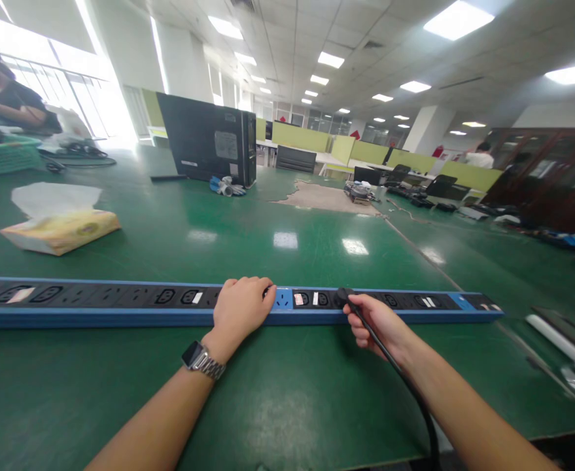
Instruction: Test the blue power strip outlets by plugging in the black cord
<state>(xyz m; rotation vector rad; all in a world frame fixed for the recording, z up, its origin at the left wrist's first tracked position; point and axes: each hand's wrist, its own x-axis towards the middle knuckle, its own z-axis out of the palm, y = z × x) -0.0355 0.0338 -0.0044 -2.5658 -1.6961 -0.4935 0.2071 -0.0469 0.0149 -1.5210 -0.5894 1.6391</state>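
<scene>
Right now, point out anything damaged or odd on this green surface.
Beyond the power strip, the green surface gives way to a beige patch with a jagged edge, as if the covering had torn or peeled away.

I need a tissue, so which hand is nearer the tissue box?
Left. The left hand lies on the power strip, right of the tissue box; the right hand, at the black plug, is farther right.
</scene>
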